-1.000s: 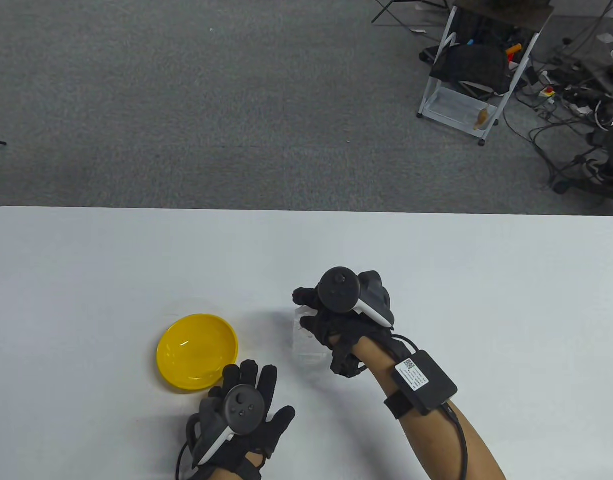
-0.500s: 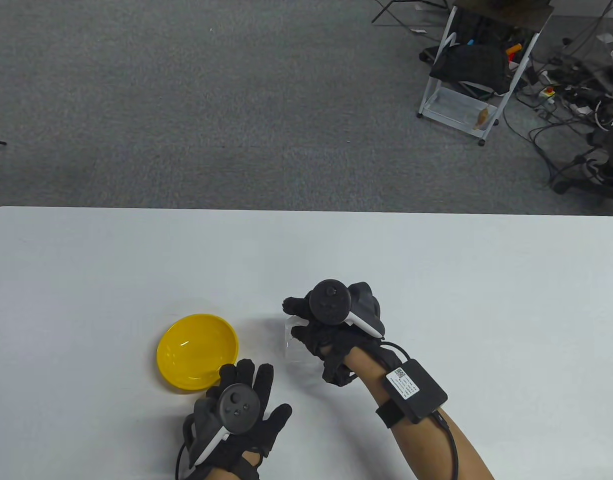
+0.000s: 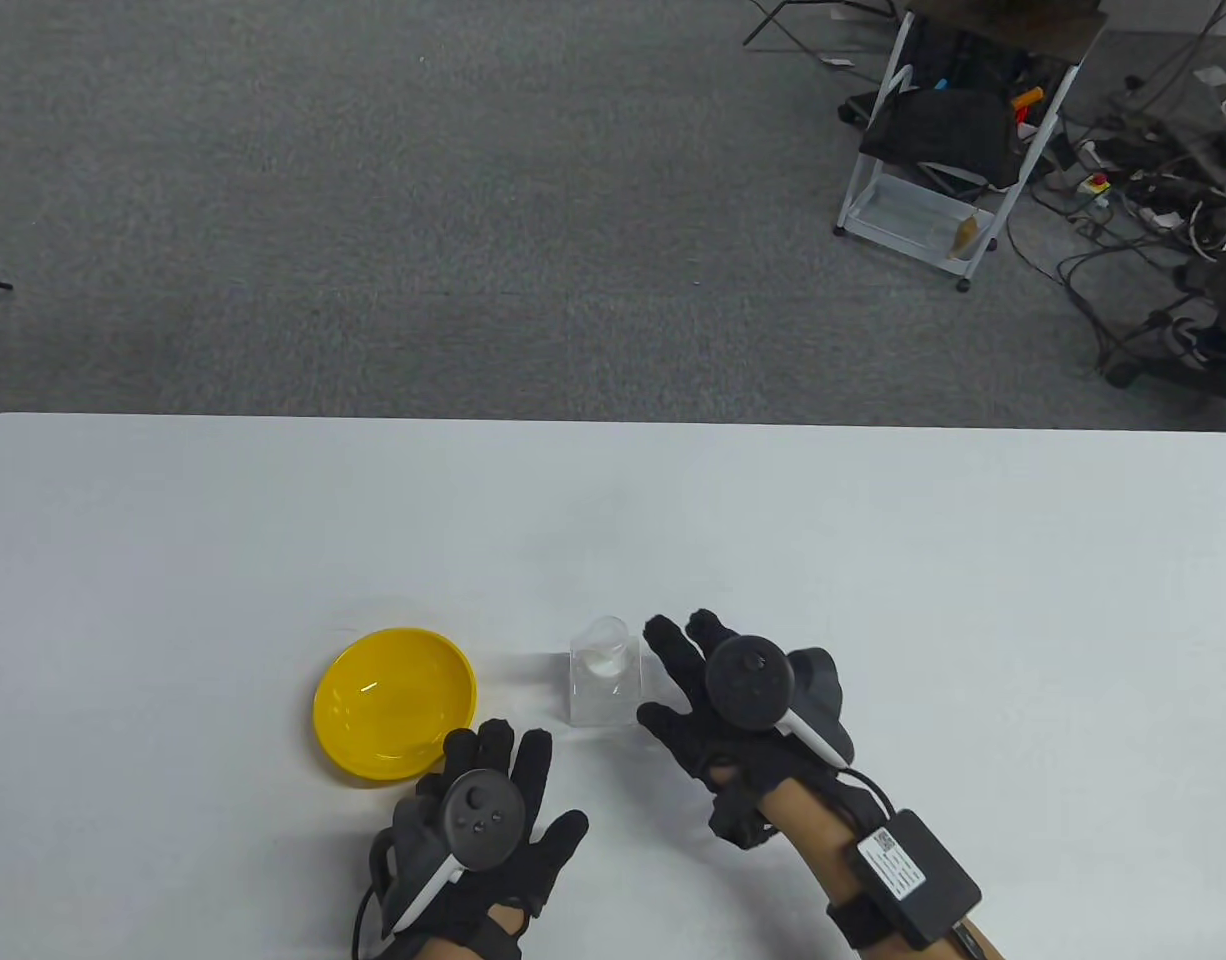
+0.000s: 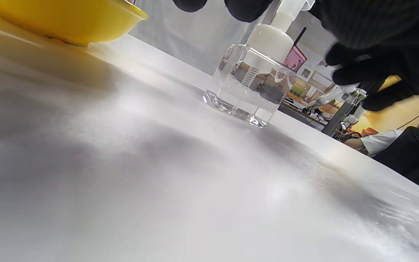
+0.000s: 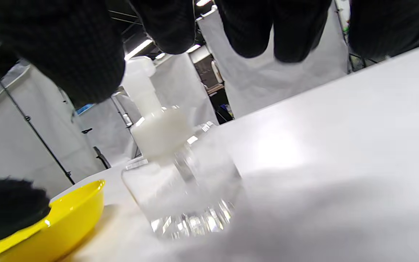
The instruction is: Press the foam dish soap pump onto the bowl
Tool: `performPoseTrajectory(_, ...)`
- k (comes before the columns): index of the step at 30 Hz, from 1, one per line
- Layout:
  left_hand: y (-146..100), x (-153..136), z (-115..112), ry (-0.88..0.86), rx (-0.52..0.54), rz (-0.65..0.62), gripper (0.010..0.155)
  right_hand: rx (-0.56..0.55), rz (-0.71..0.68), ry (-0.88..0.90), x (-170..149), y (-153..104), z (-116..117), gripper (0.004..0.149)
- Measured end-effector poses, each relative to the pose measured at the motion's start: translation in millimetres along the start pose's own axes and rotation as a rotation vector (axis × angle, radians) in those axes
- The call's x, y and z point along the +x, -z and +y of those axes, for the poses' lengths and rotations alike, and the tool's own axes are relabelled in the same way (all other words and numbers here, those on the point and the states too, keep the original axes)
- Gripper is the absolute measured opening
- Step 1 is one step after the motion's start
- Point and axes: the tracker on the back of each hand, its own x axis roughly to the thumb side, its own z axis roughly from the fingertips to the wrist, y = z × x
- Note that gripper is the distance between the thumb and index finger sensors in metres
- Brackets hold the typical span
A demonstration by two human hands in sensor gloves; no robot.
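Observation:
A clear square soap bottle with a white pump stands upright on the white table, just right of the yellow bowl. My right hand is beside the bottle on its right, fingers spread and off it. My left hand lies flat on the table at the bowl's near right rim, holding nothing. The bottle also shows in the left wrist view and the right wrist view, with the bowl to its left.
The white table stretches wide behind and to the right of the bottle. Beyond its far edge is grey carpet, with a white cart and cables at the far right.
My right hand let go of the bottle and drew back to the right and toward me, fingers opening. The bottle now stands alone near the bowl. The left hand stayed put.

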Motion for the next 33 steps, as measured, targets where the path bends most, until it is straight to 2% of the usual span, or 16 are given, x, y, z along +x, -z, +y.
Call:
performPoseTrajectory(3, -1, 4, -1, 0.009, -0.005, -0.010, 0.085, -0.003, 0.048, 0.016, -21, -31, 13, 0.079)
performPoseTrajectory(6, -2, 7, -4, 0.018, -0.022, -0.019, 0.085, 0.018, 0.088, -0.044, -38, -54, 28, 0.082)
performPoseTrajectory(10, -2, 11, -8, 0.031, -0.042, -0.027, 0.085, 0.083, 0.116, -0.076, -50, -63, 37, 0.083)
performPoseTrajectory(17, -2, 13, -10, 0.045, -0.045, -0.024, 0.084, 0.066, 0.108, -0.054, -46, -64, 36, 0.082)
performPoseTrajectory(25, 2, -2, 11, 0.004, 0.019, 0.071, 0.083, 0.037, 0.113, -0.033, -49, -64, 29, 0.081)
performPoseTrajectory(29, 8, -19, 34, 0.044, 0.083, 0.171, 0.083, 0.024, 0.121, -0.014, -51, -64, 27, 0.081)
performPoseTrajectory(33, 15, -48, 61, 0.047, 0.135, 0.295, 0.084, 0.024, 0.131, -0.009, -55, -63, 26, 0.081)
